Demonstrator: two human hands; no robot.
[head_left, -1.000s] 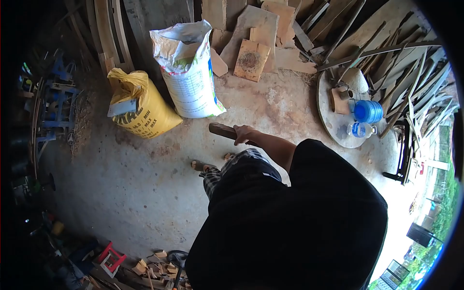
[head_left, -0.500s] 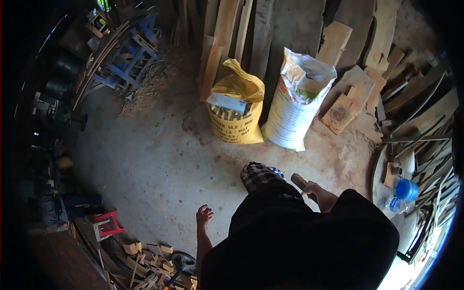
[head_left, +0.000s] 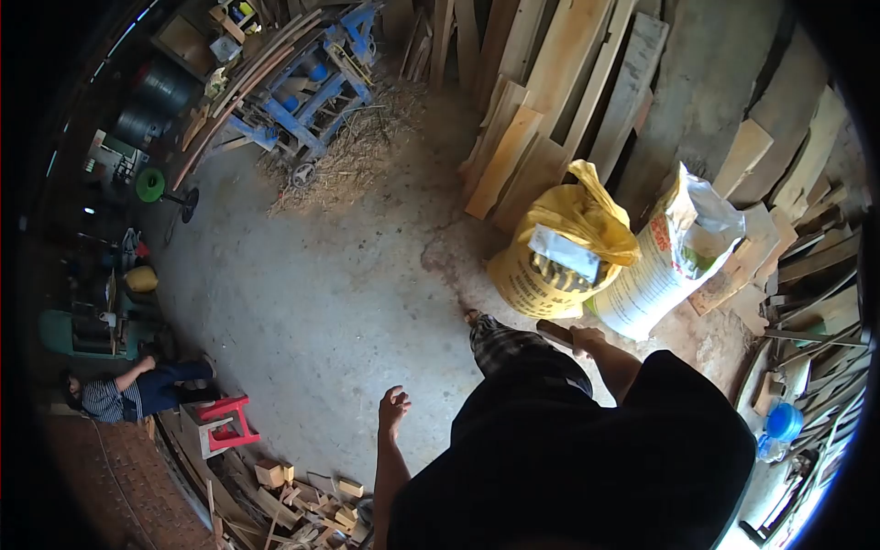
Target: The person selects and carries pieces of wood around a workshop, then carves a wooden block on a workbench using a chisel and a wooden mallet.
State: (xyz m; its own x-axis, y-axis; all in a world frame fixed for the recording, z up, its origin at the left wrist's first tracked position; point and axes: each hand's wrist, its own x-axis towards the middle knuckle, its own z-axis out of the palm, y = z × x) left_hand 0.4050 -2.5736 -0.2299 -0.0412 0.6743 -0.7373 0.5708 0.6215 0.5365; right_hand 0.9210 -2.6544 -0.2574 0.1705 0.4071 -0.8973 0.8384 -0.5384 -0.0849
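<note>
My right hand [head_left: 587, 342] is closed around a short brown piece of wood [head_left: 555, 334], held in front of my leg. Just beyond it stand a full yellow sack [head_left: 541, 284] and a white sack [head_left: 655, 280] with its top gaping. On the other side, my left hand [head_left: 394, 405] hangs over the concrete floor [head_left: 339, 302] with its fingers loosely bent and apart, holding nothing.
Tall boards [head_left: 568, 64] lean behind the sacks. A blue metal frame [head_left: 307, 119] stands amid shavings. At left, a person in a striped shirt [head_left: 115, 401] is near a red stool [head_left: 229, 422]. Wood offcuts [head_left: 312, 509] are heaped below; a blue jug [head_left: 784, 422] is at right.
My view has swung left and forward, so the sacks appear farther right and the person shows more fully. The wood piece stays in my right hand, now beside the yellow sack.
</note>
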